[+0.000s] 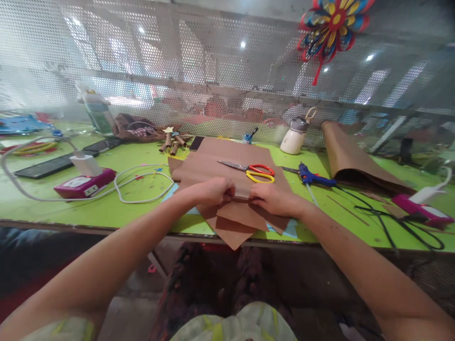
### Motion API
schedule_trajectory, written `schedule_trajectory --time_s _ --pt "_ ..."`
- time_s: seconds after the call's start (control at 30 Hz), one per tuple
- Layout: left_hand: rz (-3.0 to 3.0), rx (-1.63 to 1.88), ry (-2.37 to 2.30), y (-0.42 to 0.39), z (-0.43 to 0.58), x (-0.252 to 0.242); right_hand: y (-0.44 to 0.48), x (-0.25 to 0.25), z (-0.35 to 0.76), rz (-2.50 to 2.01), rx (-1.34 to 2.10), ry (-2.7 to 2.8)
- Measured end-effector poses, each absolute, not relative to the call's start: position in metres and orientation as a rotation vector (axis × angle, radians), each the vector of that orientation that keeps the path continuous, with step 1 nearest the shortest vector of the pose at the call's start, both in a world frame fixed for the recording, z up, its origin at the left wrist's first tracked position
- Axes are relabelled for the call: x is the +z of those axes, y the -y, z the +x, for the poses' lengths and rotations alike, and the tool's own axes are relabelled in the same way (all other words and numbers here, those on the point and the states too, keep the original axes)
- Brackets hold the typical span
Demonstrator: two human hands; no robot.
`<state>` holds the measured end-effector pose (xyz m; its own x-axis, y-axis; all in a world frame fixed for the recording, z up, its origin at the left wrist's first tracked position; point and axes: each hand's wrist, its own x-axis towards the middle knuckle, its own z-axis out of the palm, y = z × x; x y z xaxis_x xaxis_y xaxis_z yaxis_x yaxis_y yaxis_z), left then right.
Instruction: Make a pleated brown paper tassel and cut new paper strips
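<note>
Both my hands pinch a folded piece of brown paper near the front edge of the green table. My left hand is closed on the fold's left side. My right hand is closed on its right side, and the fingertips of the two hands nearly touch. More brown paper sheets lie under the hands and hang over the table edge. Red and yellow scissors rest on the paper just beyond my hands.
A blue glue gun with black cable lies right of the scissors, beside a brown paper roll. Pink boxes with white chargers and cables sit left and far right. A white bottle, paper tubes and phones line the back by the perforated screen.
</note>
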<state>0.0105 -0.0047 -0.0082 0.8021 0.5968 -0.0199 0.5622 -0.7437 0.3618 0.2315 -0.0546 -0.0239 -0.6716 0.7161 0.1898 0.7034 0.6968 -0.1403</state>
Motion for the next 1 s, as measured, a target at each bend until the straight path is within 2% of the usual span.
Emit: schedule_trajectory --time_s 0.57,1.0 --pt "2.751 0.085 -0.931 0.005 0.008 -0.007 0.06 -0.025 0.228 -1.229 0.058 2.628" --pt "3.056 0.063 -0.736 0.014 0.006 -0.007 0.069 -0.028 0.241 -1.217 0.001 2.643"
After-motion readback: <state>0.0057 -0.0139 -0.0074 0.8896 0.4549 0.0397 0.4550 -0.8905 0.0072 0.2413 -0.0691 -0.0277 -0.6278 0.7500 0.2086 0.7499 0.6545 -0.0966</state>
